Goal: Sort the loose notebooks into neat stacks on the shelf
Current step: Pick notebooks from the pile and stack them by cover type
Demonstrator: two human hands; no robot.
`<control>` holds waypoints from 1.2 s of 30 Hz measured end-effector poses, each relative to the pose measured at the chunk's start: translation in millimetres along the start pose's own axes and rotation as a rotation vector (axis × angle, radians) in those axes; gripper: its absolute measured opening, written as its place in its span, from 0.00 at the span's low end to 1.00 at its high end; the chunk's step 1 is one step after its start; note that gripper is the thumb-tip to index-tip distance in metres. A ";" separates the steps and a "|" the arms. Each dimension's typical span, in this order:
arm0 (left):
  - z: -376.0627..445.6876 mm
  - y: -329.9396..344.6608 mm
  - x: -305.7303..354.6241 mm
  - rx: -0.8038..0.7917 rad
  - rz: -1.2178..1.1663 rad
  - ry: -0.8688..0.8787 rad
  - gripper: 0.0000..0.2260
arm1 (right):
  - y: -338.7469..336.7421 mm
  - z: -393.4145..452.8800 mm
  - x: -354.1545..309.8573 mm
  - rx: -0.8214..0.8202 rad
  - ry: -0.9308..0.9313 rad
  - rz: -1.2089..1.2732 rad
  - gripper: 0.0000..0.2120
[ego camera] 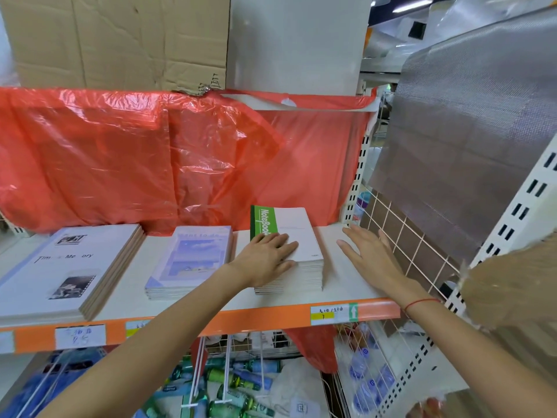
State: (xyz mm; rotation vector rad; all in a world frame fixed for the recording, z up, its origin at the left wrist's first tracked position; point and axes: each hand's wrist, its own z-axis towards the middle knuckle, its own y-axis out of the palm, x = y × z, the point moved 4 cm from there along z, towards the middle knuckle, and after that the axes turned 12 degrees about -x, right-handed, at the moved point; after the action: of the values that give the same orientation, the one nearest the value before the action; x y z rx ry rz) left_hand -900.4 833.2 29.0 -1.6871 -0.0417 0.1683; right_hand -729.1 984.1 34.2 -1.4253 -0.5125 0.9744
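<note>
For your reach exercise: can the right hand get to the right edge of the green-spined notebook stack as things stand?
Probably yes. The right hand lies open on the bare shelf just right of the green-spined notebook stack, nothing between them.

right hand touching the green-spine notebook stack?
No. The right hand lies open on the bare shelf beside the green-spine notebook stack; only the left hand rests on it.

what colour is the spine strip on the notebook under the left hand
Green with white "NoteBook" lettering, on the top notebook of the right-hand stack; the head view shows it.
</note>
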 end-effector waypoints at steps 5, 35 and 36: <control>4.7 -0.9 -1.0 -0.027 -0.048 -0.016 0.25 | -0.3 -1.3 4.1 -0.013 0.003 -0.004 0.29; -7.0 -7.4 -1.3 0.105 -0.144 -0.024 0.35 | -1.3 -3.9 -27.4 -0.076 -0.087 0.035 0.27; -12.0 -9.1 -3.1 0.127 -0.173 -0.036 0.33 | -2.9 -2.3 -33.3 -0.076 -0.106 0.042 0.28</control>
State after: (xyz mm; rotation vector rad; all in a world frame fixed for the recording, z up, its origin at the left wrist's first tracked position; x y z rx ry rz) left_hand -901.2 822.2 39.6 -1.5457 -0.1993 0.0699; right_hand -744.5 956.3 45.0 -1.4627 -0.6050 1.0778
